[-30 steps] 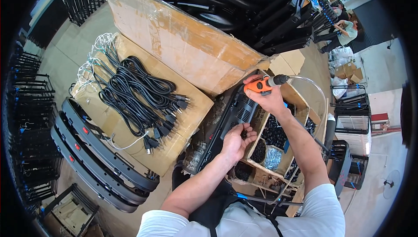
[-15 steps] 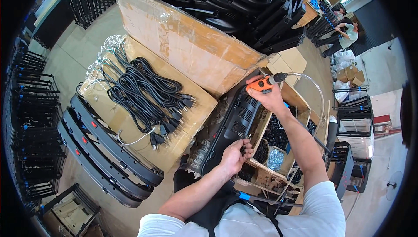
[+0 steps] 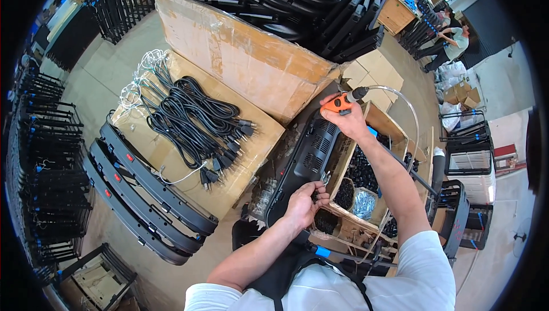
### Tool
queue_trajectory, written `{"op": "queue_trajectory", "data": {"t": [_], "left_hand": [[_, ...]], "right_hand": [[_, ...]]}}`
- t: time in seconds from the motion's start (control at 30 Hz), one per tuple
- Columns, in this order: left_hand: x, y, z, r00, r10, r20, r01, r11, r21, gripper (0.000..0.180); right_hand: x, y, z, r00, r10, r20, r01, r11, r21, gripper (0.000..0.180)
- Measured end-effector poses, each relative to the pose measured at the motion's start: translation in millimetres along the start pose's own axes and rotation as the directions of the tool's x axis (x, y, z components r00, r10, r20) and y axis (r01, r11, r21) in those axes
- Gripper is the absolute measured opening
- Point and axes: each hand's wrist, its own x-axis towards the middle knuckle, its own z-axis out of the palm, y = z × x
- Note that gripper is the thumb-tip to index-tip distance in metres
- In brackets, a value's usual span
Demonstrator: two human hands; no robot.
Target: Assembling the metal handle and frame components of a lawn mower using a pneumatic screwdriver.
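in the head view, the right hand (image 3: 347, 120) was wrapped around an orange power screwdriver (image 3: 337, 104) at the far end of a black plastic housing with vent slots (image 3: 307, 165). the left hand (image 3: 303, 203), beside the housing's nearer part, had its fingers curled in around small dark pieces; a silvery bit showed by its fingertips, though i couldn't tell whether they pinched it. just right stood a divided wooden box (image 3: 341, 169) holding silvery screws (image 3: 363, 203). coiled black power cords (image 3: 191, 114) lay on cardboard (image 3: 257, 151) to the left.
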Motion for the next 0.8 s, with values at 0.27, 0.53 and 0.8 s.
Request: {"op": "queue_trajectory", "data": {"t": [0.27,0.53,0.8], "left_hand": [[-18.5,-0.4,-17.4,0.998,0.049,-0.035,-0.049,0.999,0.002,0.027],[-18.5,5.8,-23.5,1.000,-0.026,0.011,0.024,0.981,0.193,0.025],[4.4,-54.5,-13.1,0.951,-0.308,-0.003,0.263,0.808,0.527,0.029]], "right_hand": [[-2.3,4.8,5.9,0.998,0.061,-0.016,-0.060,0.997,0.054,0.046],[-49.7,-21.1,-26.0,0.951,-0.023,-0.308,0.117,0.950,0.288,0.045],[-313.1,-82.0,-81.0,0.735,0.288,-0.614,-0.082,0.936,0.341,0.055]]}}
